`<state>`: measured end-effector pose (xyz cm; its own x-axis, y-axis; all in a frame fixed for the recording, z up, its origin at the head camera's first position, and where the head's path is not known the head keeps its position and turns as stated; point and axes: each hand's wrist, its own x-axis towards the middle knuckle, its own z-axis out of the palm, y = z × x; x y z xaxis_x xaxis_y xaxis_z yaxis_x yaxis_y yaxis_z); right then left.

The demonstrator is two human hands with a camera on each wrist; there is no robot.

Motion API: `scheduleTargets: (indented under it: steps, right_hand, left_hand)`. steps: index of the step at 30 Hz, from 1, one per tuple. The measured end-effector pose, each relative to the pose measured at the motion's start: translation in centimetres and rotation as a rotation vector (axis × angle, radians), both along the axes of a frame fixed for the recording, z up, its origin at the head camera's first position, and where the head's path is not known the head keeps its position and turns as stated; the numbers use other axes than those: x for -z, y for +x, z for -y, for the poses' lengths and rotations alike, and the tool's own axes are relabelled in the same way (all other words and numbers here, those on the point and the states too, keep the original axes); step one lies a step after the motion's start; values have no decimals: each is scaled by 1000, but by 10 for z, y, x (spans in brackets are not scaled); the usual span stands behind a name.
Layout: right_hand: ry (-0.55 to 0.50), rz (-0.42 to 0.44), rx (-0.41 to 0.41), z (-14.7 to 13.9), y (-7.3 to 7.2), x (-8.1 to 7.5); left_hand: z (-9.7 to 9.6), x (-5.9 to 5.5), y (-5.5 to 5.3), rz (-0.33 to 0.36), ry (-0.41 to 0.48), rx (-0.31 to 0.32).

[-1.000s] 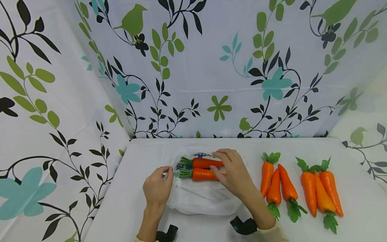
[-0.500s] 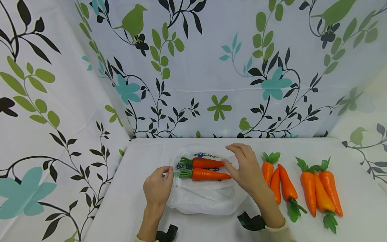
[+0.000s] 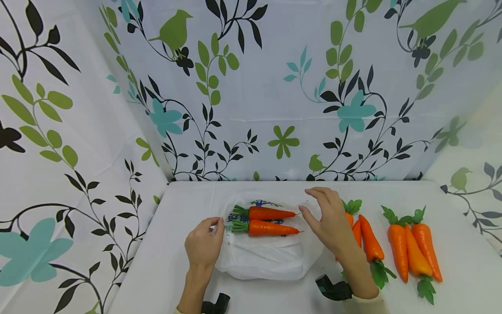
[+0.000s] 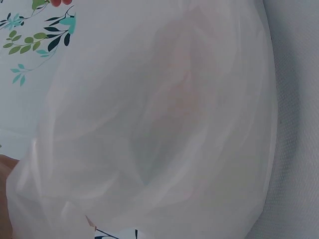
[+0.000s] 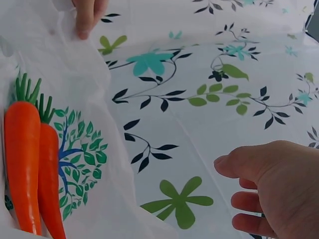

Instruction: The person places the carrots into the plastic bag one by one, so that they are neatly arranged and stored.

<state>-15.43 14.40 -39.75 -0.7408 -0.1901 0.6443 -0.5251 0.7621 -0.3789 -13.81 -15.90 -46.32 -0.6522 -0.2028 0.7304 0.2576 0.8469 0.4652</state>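
Note:
A white plastic bag (image 3: 266, 261) with a printed tree lies on the table. My left hand (image 3: 205, 245) pinches its left edge, seen also in the right wrist view. Two orange carrots, an upper one (image 3: 271, 213) and a lower one (image 3: 272, 228), lie side by side on the bag, green stubs to the left. My right hand (image 3: 329, 220) hovers just right of their tips, thumb and fingers spread, holding nothing. In the left wrist view the raised bag (image 4: 149, 124) covers most of the picture, with faint reddish shapes behind it.
To the right lie two groups of leafy carrots: a nearer group (image 3: 371, 244), partly hidden by my right forearm, and a farther one (image 3: 400, 250). A curtain with leaves and birds (image 3: 243, 117) hangs behind the white table (image 3: 172, 270).
My right hand has let go of the carrots' tips and moved right, uncovering both tips. My left hand stays at the bag's edge. The head view has shifted slightly.

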Motion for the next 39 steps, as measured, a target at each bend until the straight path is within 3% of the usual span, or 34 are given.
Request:
scheduleTargets:
  steps: [17, 27, 39]
  right_hand:
    - [-29, 36, 146, -36, -6, 10]
    - [-71, 203, 266, -60, -9, 17]
    - [-58, 277, 378, -75, -20, 36]
  left_hand:
    - [-1, -2, 1, 13, 3, -7]
    - [0, -4, 0, 12, -1, -21]
    - [0, -5, 0, 20, 2, -25]
